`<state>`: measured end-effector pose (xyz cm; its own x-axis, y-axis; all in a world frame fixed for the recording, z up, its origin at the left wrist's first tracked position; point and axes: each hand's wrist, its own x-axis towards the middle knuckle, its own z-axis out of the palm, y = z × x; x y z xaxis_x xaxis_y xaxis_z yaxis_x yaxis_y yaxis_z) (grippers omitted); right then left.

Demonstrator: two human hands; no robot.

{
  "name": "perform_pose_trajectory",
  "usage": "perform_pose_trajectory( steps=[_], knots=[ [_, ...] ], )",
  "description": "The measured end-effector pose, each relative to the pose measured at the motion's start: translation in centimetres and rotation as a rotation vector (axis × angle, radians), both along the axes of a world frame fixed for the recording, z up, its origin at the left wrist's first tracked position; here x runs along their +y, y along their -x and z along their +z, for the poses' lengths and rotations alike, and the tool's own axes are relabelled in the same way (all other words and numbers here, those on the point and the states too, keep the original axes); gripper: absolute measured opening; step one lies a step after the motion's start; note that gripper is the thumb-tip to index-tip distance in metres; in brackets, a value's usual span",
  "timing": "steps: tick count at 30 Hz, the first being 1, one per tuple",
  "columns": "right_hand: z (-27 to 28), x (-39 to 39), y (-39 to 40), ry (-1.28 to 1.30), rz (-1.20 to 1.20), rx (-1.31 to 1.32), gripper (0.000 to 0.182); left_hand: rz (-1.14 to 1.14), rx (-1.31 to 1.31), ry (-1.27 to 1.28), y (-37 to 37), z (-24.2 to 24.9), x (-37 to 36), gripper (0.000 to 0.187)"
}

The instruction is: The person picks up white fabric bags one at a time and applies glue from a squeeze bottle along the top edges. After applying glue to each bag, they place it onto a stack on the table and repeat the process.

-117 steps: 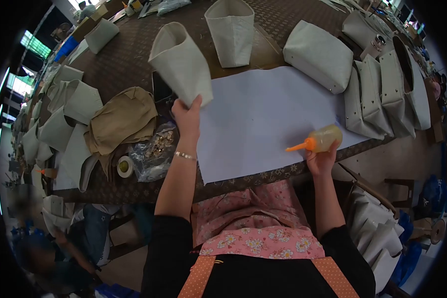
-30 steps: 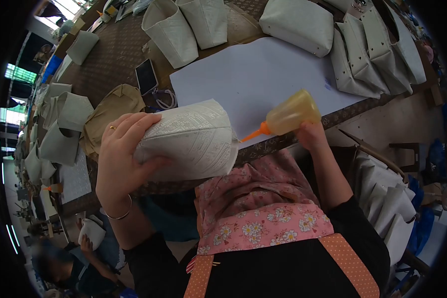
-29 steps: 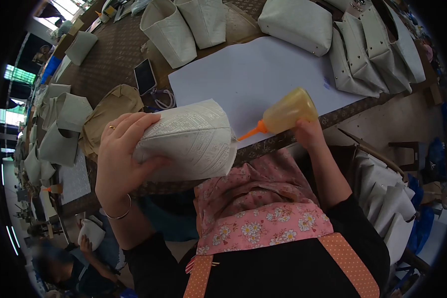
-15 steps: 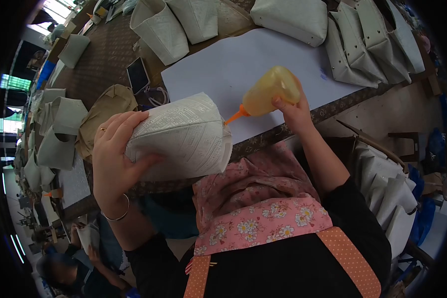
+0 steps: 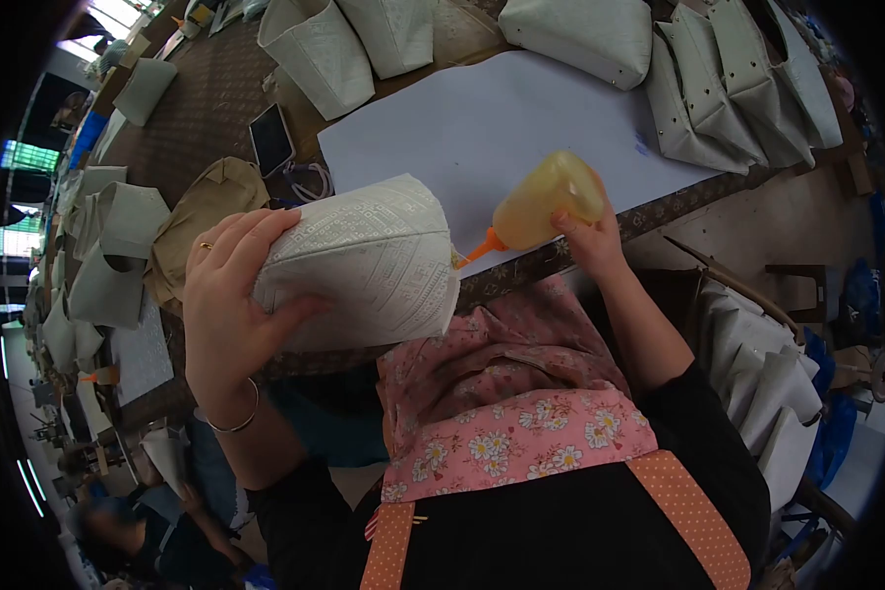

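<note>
My left hand (image 5: 234, 305) is closed on a white, textured bag body (image 5: 364, 261), fingers on its upper side and thumb below. The bag piece is tilted on its side, one end turned to the right. My right hand (image 5: 592, 236) grips a squeeze bottle (image 5: 549, 202) of yellowish liquid, probably glue. Its orange nozzle (image 5: 482, 249) points down and left, with the tip at the right-hand edge of the bag body. Whether the tip touches the far face of that edge cannot be seen.
A white sheet (image 5: 413, 128) covers part of the patterned table. White bags (image 5: 580, 39) stand along the back, more (image 5: 728, 88) at the right. A phone (image 5: 271, 140) and brown paper (image 5: 202, 211) lie left. Bag pieces (image 5: 757, 354) fill a box at right. Another person (image 5: 157, 521) sits lower left.
The bottle and my right hand have moved down and slightly right, the nozzle tip following lower along the bag's edge. My left hand has kept its hold; the bag body has turned slightly.
</note>
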<state>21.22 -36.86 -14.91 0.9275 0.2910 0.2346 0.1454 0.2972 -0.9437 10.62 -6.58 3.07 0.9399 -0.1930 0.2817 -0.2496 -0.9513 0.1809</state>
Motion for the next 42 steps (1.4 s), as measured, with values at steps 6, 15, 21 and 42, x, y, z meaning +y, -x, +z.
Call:
perform_pose_trajectory(
  steps=[6,15,21,42],
  knots=[
    [-2.7,-0.7,2.3,-0.173,-0.082,0.238,0.050,0.005,-0.015,0.004,0.5,-0.1,0.2,0.061],
    [-3.1,-0.9,6.5,-0.287,-0.019,0.610,0.049,-0.030,-0.057,0.093,1.4,-0.2,1.0,0.055],
    [-0.5,-2.2,4.3,-0.495,0.057,0.704,0.056,-0.074,-0.243,0.127,4.3,-1.5,1.6,0.036],
    [-1.0,-1.1,1.1,-0.277,-0.181,0.159,0.049,0.346,-0.142,0.115,8.8,-16.6,-3.1,0.063]
  ],
)
